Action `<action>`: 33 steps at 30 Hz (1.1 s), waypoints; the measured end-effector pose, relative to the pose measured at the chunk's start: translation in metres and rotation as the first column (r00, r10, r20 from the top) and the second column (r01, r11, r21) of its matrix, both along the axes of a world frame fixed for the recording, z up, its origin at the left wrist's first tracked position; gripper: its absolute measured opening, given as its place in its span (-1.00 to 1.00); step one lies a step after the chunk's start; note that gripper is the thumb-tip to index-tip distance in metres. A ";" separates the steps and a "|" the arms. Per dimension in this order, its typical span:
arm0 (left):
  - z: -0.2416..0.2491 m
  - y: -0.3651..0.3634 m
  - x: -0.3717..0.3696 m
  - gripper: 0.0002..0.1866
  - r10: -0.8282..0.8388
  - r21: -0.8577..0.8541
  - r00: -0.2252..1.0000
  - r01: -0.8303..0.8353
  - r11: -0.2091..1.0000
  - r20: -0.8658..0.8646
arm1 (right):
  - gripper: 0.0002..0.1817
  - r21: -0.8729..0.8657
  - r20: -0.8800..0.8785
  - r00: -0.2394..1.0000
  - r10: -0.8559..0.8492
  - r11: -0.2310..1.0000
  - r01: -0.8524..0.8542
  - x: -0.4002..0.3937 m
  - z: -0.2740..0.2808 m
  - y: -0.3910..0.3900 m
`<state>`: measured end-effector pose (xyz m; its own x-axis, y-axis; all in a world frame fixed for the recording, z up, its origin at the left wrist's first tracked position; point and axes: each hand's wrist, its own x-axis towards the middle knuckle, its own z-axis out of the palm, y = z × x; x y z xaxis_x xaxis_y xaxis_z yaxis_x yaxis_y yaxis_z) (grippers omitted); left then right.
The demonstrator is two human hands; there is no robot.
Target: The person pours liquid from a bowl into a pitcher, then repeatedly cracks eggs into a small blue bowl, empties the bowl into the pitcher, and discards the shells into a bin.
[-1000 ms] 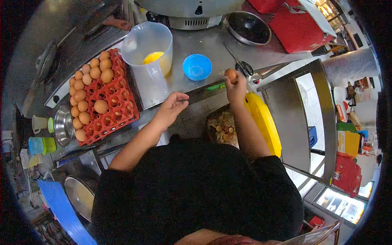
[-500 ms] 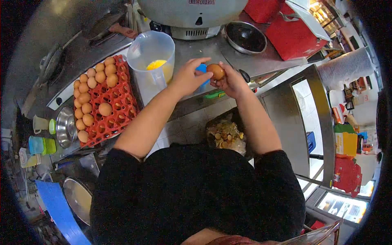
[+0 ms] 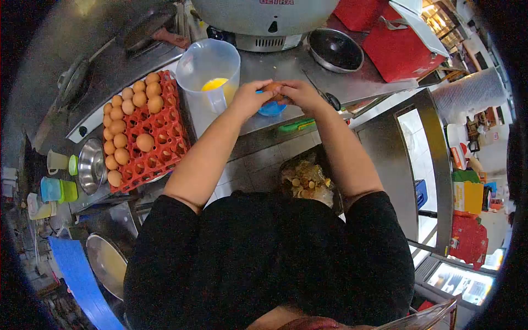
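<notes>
Egg [image 3: 271, 90], one: held between the fingertips of left hand [image 3: 248, 100] and right hand [image 3: 301, 95], neither nearer; long axis indeterminable. Blue bowl [image 3: 273, 109], one: beneath the fingers.

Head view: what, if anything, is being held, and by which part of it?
An egg, held by its sides between the left hand and right hand. The grip hides much of the shell, so exact contact points cannot be told.

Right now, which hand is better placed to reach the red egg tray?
Likely the left hand: it's nearer the red egg tray, while the right hand sits farther off. Both hold an egg above the blue bowl, though.
</notes>
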<state>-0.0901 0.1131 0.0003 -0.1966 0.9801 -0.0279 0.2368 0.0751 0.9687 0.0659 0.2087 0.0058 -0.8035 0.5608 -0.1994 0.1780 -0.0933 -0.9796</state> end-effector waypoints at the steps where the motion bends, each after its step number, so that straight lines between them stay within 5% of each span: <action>1: 0.000 0.000 0.000 -0.56 -0.013 -0.039 0.997 0.016 0.999 0.078 | -0.56 0.018 0.002 1.000 0.012 1.000 -0.012 0.001 -0.005 0.004; 5: -0.003 0.003 -0.001 -0.59 -0.048 -0.064 0.983 0.060 0.996 0.179 | -0.50 0.202 0.077 0.996 0.036 0.978 -0.051 0.003 -0.022 0.018; 14: 0.009 -0.004 -0.001 -0.62 0.016 0.024 0.910 -0.007 1.000 -0.414 | -0.50 0.486 0.252 0.967 -0.039 0.869 -0.091 -0.002 -0.004 0.005; 20: -0.002 0.000 0.003 -0.64 0.069 0.040 0.934 -0.059 0.997 -0.350 | -0.51 0.578 0.293 0.955 -0.040 0.803 -0.144 -0.002 -0.001 0.004; 22: 0.007 -0.003 0.005 -0.66 0.024 -0.088 0.986 -0.039 0.995 -0.167 | -0.51 0.531 0.270 0.963 0.010 0.833 -0.157 -0.003 0.004 -0.002; 23: -0.026 0.008 -0.007 -0.69 -0.064 0.041 0.995 0.067 0.997 -0.079 | -0.51 0.484 0.224 0.973 0.046 0.862 -0.152 -0.002 0.000 -0.001; 24: -0.001 -0.006 0.000 -0.63 -0.040 -0.050 0.999 0.039 0.998 -0.016 | -0.52 0.518 0.260 0.965 0.017 0.841 -0.155 -0.004 -0.002 -0.001; 26: -0.016 0.001 -0.003 -0.67 -0.035 0.058 0.995 0.030 0.998 0.092 | -0.52 0.475 0.274 0.960 0.066 0.858 -0.195 0.002 0.029 -0.012; 27: 0.020 -0.009 0.008 -0.66 -0.040 -0.021 0.999 0.040 0.999 -0.005 | -0.51 0.423 0.193 0.981 0.009 0.902 -0.091 -0.003 0.002 -0.003; 28: -0.025 0.009 -0.011 -0.62 -0.035 -0.004 0.998 0.034 0.999 -0.052 | -0.52 0.420 0.249 0.965 -0.076 0.907 -0.037 0.002 0.021 -0.011; 30: -0.016 0.000 -0.012 -0.55 -0.002 0.049 0.951 0.018 0.999 -0.308 | -0.55 0.482 0.288 0.954 -0.085 0.874 -0.067 -0.012 0.000 -0.003; 33: 0.017 -0.017 0.006 -0.49 -0.064 0.016 0.899 0.078 0.997 -0.433 | -0.61 0.617 0.251 0.961 -0.112 0.784 -0.070 -0.008 0.012 -0.008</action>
